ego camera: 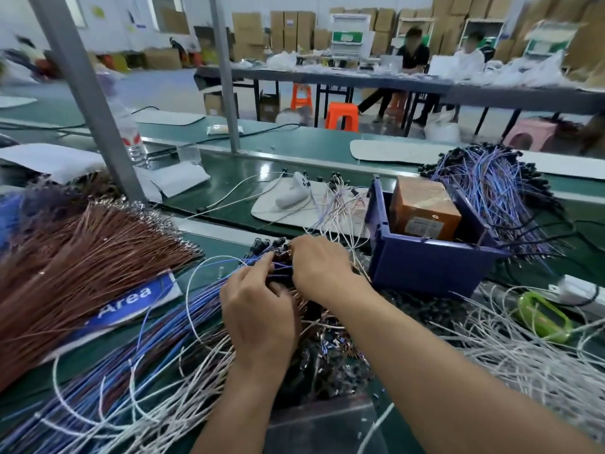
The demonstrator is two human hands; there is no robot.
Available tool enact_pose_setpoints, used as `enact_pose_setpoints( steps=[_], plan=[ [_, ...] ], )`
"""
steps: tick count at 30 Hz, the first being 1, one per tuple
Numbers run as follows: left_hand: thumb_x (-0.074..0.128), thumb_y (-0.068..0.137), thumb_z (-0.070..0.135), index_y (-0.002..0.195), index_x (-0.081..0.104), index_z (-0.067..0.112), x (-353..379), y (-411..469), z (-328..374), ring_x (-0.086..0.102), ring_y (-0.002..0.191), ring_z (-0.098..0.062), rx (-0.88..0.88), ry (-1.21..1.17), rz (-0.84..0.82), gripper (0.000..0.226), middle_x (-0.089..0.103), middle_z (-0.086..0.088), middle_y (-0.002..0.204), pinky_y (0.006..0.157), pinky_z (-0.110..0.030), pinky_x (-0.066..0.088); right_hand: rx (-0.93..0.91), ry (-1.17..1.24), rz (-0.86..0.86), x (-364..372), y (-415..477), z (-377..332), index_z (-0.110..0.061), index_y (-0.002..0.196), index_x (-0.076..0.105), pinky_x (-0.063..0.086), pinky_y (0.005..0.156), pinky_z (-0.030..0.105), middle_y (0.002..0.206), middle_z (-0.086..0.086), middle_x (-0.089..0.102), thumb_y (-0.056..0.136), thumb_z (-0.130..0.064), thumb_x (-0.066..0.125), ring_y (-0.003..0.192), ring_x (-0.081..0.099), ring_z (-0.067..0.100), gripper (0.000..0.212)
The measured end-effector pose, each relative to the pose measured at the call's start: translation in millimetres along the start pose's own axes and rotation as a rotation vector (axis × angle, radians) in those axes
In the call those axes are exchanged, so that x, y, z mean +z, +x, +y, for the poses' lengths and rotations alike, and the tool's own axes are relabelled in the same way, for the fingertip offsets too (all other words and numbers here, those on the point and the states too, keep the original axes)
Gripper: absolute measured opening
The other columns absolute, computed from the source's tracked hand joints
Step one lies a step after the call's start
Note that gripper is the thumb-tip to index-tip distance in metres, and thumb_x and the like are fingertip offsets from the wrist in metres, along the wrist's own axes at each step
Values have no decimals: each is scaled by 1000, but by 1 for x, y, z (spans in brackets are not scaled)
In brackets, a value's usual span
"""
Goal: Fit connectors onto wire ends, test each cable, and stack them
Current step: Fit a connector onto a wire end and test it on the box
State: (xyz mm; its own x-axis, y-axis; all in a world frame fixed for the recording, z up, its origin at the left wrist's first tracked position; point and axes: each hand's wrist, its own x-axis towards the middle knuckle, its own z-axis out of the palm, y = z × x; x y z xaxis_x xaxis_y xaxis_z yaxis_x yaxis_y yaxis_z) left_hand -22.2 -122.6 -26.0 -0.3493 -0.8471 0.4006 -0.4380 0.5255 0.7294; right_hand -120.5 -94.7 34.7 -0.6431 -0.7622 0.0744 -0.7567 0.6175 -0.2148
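Note:
My left hand (pixel 258 309) and my right hand (pixel 319 265) meet over the bench's middle, fingers curled around thin blue wires (pixel 196 309) whose ends carry small dark connectors (pixel 271 247). The left thumb and forefinger pinch a blue wire end; the right hand grips the wire and connector cluster from the right. What lies under the palms is hidden. A heap of loose small connectors (pixel 327 352) sits just below the hands. White wires (pixel 157 404) fan out at the lower left.
A thick bundle of brown wires (pixel 82 263) lies at left over a blue "Area" sign (pixel 131 299). A purple bin (pixel 425 267) holding an orange box (pixel 422 208) stands right of the hands. Finished purple cables (pixel 491 188) pile behind it. A green tool (pixel 543 316) lies among white wires.

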Motion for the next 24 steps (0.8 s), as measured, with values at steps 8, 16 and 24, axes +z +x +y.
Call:
enact_pose_setpoints(
  steps=[8,16,24],
  plan=[
    [72,83,8,134,64,16,2,2,4,45,119,-11,120,-52,29,52,70,-3,121,105,-48,47,48,239,385,-35,-36,5,-25,88,72,53,75,37,88,-4,68,96,-15,56,82,61,17,20],
    [73,77,43,104,66,24,-5,-5,15,48,93,-14,199,21,215,34,64,8,96,80,-32,32,159,678,519,-55,-102,42,-31,74,71,47,47,15,64,-19,69,91,-32,71,56,65,1,16],
    [82,80,32,110,77,24,1,-22,26,58,112,-21,401,160,-8,31,73,1,118,93,-33,34,207,1547,475,-56,-143,82,-16,80,80,53,59,23,69,7,67,83,-3,74,62,62,18,14]
  ],
)
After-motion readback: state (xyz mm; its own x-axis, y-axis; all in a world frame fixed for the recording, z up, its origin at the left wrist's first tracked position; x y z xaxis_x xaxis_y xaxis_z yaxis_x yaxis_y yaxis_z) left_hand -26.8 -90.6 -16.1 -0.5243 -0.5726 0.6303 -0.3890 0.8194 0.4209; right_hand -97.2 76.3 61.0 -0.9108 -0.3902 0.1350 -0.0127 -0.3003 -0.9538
